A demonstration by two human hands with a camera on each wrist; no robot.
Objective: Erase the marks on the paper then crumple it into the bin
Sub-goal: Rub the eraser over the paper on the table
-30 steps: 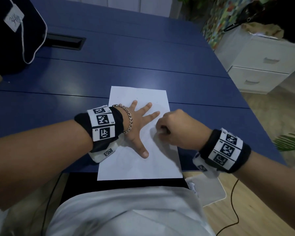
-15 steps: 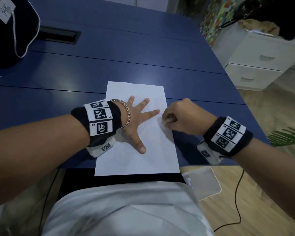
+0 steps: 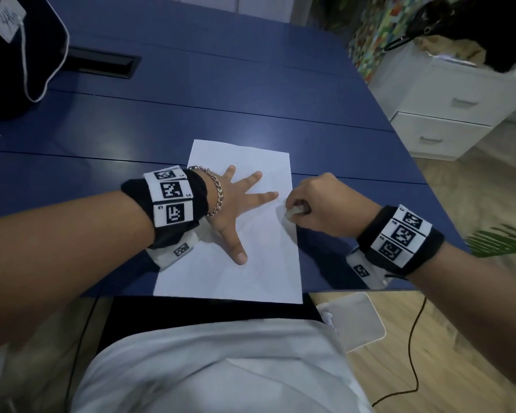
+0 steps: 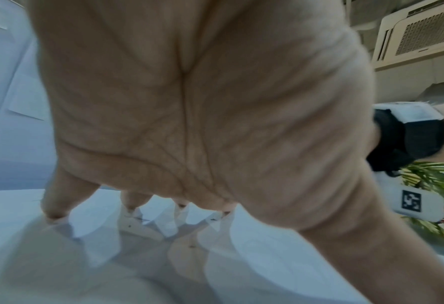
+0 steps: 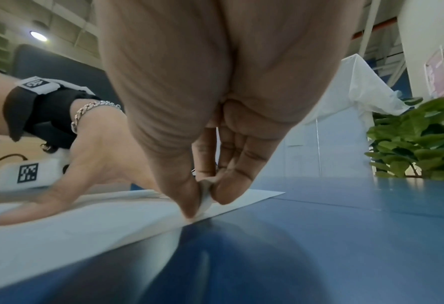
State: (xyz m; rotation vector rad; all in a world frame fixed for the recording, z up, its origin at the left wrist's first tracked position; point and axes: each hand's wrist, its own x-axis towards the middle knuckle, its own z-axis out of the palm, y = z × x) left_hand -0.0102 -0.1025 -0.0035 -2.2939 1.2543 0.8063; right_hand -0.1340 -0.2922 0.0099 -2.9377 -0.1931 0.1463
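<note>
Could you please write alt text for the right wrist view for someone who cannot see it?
The right hand pinches a white eraser against the paper's edge on a blue table. The left hand rests spread on it.

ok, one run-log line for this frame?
stage: erasing | left hand: flat, fingers spread, pressing paper on table | right hand: pinching eraser against paper near right edge | paper: flat, uncrumpled

The left wrist band (image 3: pixel 170 198) carries black-and-white square code markers, with small prints beside 2 of them that look like "L4" and "L5". The right wrist band (image 3: pixel 399 236) has the same kind of markers, its small letters too blurred to read. A white tag (image 3: pixel 6 20) on the black bag (image 3: pixel 12 70) bears a handwritten scrawl starting "34"; the marks on the paper (image 3: pixel 265 263) are too faint to read.
</note>
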